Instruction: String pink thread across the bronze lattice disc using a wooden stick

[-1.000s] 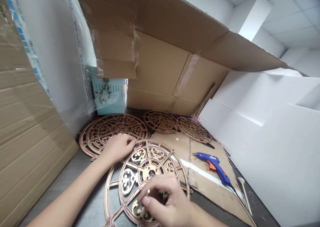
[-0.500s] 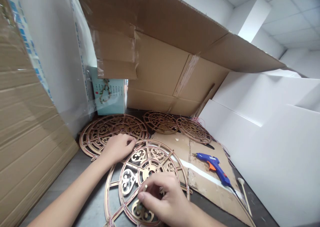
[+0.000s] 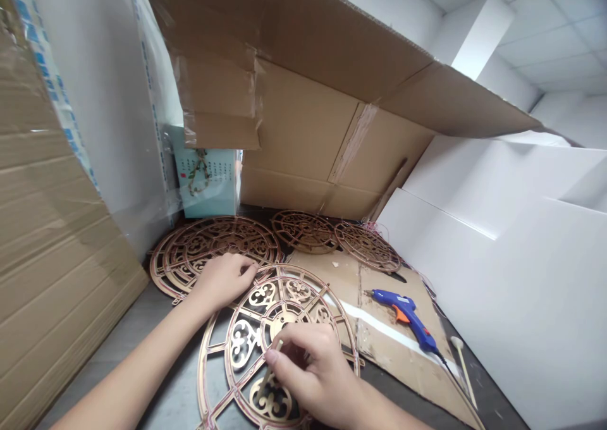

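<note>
In the head view a round gold openwork panel point(image 3: 241, 389) with scroll patterns and reddish wire along its ribs lies in front of me. My left hand point(image 3: 228, 281) is closed at the panel's far left rim, thumb and fingers pinched on the edge; the fingertips are partly hidden. Over the panel's lower middle, my right hand point(image 3: 306, 367) pinches a thin pale stick point(image 3: 279, 345) between thumb and forefinger. The stick slants down towards a scroll piece, and I cannot tell whether its lower end touches.
More openwork discs point(image 3: 215, 227) lie behind. On a cardboard sheet point(image 3: 341, 278) at right rests a blue glue gun point(image 3: 403, 313) with its cord, beside a white-headed stick point(image 3: 462, 363). A light-blue box point(image 3: 211, 183) stands at the back; cardboard walls point(image 3: 303, 120) enclose the table.
My right hand has shifted slightly upward, and more of the stick shows, tilted over the scroll piece. The left hand and the panel stay where they were.
</note>
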A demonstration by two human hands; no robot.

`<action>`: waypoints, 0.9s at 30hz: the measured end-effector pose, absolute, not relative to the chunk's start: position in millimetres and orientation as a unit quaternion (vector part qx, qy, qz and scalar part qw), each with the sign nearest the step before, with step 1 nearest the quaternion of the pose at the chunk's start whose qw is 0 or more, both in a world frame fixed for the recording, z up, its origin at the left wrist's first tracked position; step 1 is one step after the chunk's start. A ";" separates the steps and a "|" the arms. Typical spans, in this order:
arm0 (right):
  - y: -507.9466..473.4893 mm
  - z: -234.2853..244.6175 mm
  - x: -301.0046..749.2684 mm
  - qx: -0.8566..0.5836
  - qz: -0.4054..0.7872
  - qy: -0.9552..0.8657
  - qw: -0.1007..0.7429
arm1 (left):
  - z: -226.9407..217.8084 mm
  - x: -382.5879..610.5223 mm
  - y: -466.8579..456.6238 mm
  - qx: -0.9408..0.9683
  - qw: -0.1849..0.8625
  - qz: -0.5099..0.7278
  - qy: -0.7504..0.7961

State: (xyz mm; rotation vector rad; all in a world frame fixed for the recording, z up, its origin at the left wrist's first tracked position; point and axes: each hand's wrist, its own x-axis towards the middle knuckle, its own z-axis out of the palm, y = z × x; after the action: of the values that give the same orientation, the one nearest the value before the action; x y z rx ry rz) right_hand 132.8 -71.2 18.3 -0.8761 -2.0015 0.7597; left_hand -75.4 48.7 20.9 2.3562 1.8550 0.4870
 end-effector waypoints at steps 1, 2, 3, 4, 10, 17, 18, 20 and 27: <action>-71.0 18.3 133.3 -0.349 0.304 -0.793 0.396 | 20.8 -75.5 48.7 0.775 0.051 0.160 0.610; -70.9 18.3 133.7 -0.350 0.306 -0.794 0.392 | 20.7 -75.6 48.7 0.775 0.051 0.160 0.610; -70.9 18.4 133.9 -0.351 0.306 -0.795 0.388 | 20.6 -75.7 48.7 0.775 0.050 0.160 0.610; -71.1 18.4 134.0 -0.351 0.305 -0.796 0.387 | 20.5 -75.7 48.8 0.775 0.050 0.160 0.610; -73.0 19.5 133.4 -0.349 0.310 -0.788 0.400 | 20.5 -74.5 50.2 0.774 0.051 0.160 0.610; -71.3 20.7 132.8 -0.360 0.280 -0.786 0.417 | 21.2 -75.2 50.4 0.775 0.052 0.160 0.609; -70.8 20.8 132.6 -0.362 0.278 -0.785 0.419 | 21.2 -75.3 50.2 0.775 0.052 0.159 0.610; -69.9 20.7 132.3 -0.364 0.284 -0.783 0.416 | 21.2 -75.4 49.7 0.774 0.052 0.159 0.610; -70.4 19.0 131.9 -0.354 0.308 -0.785 0.405 | 20.8 -74.1 50.4 0.775 0.050 0.161 0.609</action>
State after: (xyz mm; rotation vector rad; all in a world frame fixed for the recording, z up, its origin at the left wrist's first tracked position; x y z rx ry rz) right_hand 131.9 -70.4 19.0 -0.8930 -1.9815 0.7784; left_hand -74.1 50.4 20.8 2.3601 1.8534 0.4897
